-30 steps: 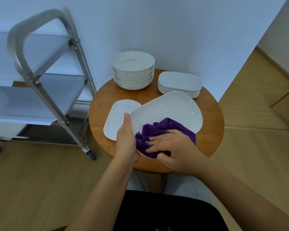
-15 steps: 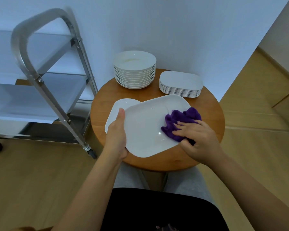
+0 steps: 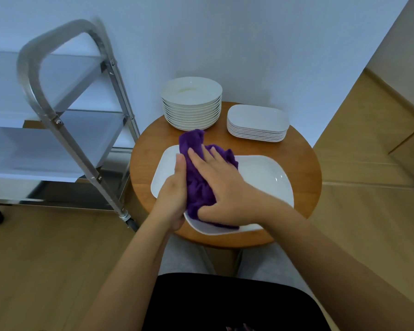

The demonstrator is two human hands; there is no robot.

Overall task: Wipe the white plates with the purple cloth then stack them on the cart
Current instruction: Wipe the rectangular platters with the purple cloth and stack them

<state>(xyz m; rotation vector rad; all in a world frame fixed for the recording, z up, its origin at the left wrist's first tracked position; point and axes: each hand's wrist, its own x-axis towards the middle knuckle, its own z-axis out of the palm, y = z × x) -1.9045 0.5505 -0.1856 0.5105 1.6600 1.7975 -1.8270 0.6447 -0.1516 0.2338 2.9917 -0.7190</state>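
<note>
Head view. Left hand (image 3: pixel 175 199) grips the near-left edge of a large white plate (image 3: pixel 261 177), thumb up over the rim, holding it tilted above the round wooden table (image 3: pixel 304 168). Right hand (image 3: pixel 222 189) presses flat, fingers spread and straight, on the purple cloth (image 3: pixel 196 168), which is bunched across the plate's left half and spills past its far edge.

Risks, as I judge them: the plate hangs from a one-hand edge grip while the other hand pushes down on it; a hard stroke could lever it out of the fingers. A second flat plate (image 3: pixel 165 173) lies on the table just under and left of the held one (edges could knock together). The cloth's loose far end could drag toward the stack of round bowls (image 3: pixel 191 103).

Around: a stack of rectangular plates (image 3: pixel 257 123) at the table's far right. The metal cart (image 3: pixel 65 130) stands left of the table, shelves showing no plates; its slanted handle frame lies between the plate and the shelves.
</note>
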